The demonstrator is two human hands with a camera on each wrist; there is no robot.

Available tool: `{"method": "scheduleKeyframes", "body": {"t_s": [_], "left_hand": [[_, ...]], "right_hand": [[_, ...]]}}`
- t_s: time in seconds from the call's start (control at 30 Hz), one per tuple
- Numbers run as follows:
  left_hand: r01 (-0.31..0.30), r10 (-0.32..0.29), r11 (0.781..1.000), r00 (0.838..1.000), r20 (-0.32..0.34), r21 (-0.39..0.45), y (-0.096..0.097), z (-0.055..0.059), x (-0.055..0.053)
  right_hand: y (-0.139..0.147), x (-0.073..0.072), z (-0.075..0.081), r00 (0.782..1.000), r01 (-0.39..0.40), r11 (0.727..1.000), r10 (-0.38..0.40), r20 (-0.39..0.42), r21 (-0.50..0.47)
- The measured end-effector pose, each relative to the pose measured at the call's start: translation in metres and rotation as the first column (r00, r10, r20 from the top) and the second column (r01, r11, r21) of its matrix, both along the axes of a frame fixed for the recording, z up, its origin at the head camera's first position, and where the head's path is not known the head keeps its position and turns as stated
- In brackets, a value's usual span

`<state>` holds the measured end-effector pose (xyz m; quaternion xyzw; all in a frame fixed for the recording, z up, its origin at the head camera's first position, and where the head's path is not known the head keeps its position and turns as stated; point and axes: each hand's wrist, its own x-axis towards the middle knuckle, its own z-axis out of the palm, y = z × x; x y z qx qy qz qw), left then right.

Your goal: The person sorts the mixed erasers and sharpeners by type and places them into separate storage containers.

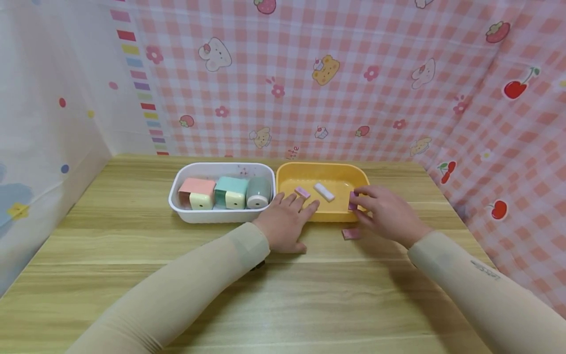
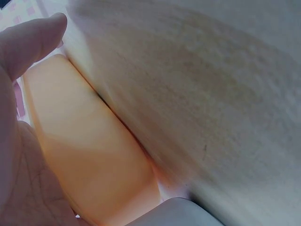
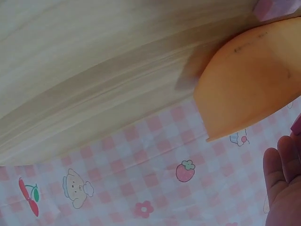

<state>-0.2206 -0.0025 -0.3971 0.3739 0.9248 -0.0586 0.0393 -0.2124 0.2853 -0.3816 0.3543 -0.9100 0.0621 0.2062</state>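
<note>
My right hand (image 1: 391, 214) pinches a small purple eraser-like block (image 1: 352, 201) over the right end of the yellow tray (image 1: 327, 217). In the right wrist view, only an edge of that block (image 3: 297, 125) shows above the fingertips. Fingers spread, my left hand (image 1: 283, 223) lies at the tray's front left rim, beside the white tray. A pinkish-purple block (image 1: 302, 192) and a white block (image 1: 324, 191) lie inside the yellow tray. Another pinkish-purple block (image 1: 351, 234) sits on the table in front of it, below my right hand.
A white tray (image 1: 216, 217) adjoins the yellow one on the left. It holds a pink box-shaped item (image 1: 197, 187), a teal one (image 1: 232, 185) and a grey-green rounded one (image 1: 259, 188), which look like pencil sharpeners. Patterned cloth (image 1: 283, 98) hangs behind the wooden table (image 1: 309, 305).
</note>
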Motion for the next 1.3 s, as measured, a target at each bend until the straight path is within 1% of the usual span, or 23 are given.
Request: {"method": "scheduleKeyframes", "body": {"t_s": [0.2,0.4,0.67,0.9,1.07,1.3], "left_hand": [[0.001,-0.001,1.0,1.0,-0.001,0.0,-0.001,0.001,0.001],[-0.004,0.004,1.0,1.0,0.004,0.0,0.0,0.0,0.0],[-0.005,0.005,1.0,1.0,0.006,0.002,0.0,-0.001,-0.001],[-0.006,0.006,1.0,1.0,0.007,0.011,0.0,0.0,0.001],[-0.008,0.008,1.0,1.0,0.012,0.014,0.0,0.0,0.0],[-0.004,0.004,1.0,1.0,0.011,0.018,0.0,-0.001,0.0]], "right_hand": [[-0.004,-0.006,0.001,1.0,-0.011,1.0,0.011,-0.009,-0.014],[-0.009,-0.012,0.002,1.0,-0.009,1.0,0.009,-0.012,0.0],[-0.016,-0.02,0.001,0.999,-0.021,1.0,0.022,-0.035,0.013],[-0.021,-0.026,0.001,1.0,-0.011,1.0,0.011,-0.016,0.01],[-0.026,-0.029,0.002,1.0,-0.004,1.0,0.004,-0.005,0.011],[-0.032,-0.036,0.003,1.0,0.011,0.999,-0.011,0.014,0.037]]}}
